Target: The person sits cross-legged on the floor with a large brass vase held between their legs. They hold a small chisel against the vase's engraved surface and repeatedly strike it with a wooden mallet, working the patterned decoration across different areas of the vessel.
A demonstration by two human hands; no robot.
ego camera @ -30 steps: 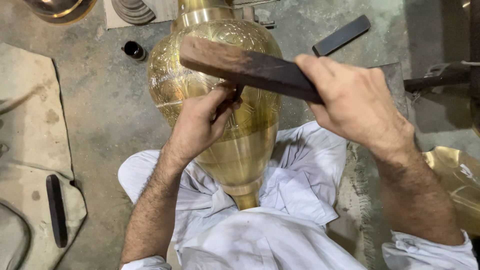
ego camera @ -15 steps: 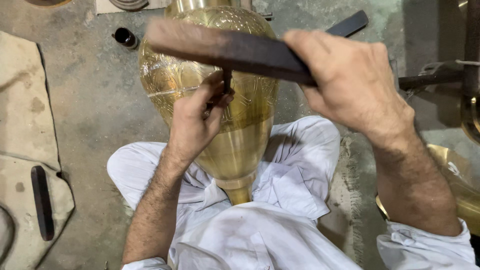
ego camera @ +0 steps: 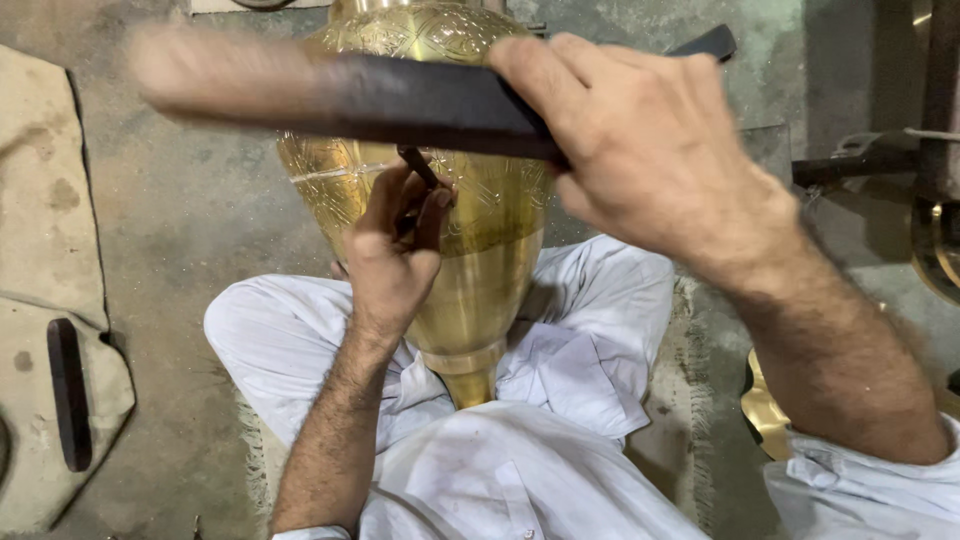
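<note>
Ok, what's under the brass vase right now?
The brass vase lies across the person's lap, its narrow end resting on white clothing between the legs. Grey floor shows beside it; the floor directly beneath it is covered.

Bare grey concrete floor (ego camera: 190, 210), dusty, stained. Left of the brass vase (ego camera: 470, 270): tan cloth mat (ego camera: 50, 300), a dark flat bar (ego camera: 68, 390) lying on it. Behind the vase, to its right: another dark flat bar (ego camera: 712, 42) on the concrete.

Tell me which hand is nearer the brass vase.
Left. The left hand rests against the brass vase, pinching a small chisel; the right hand is raised above it, gripping a wooden block.
</note>
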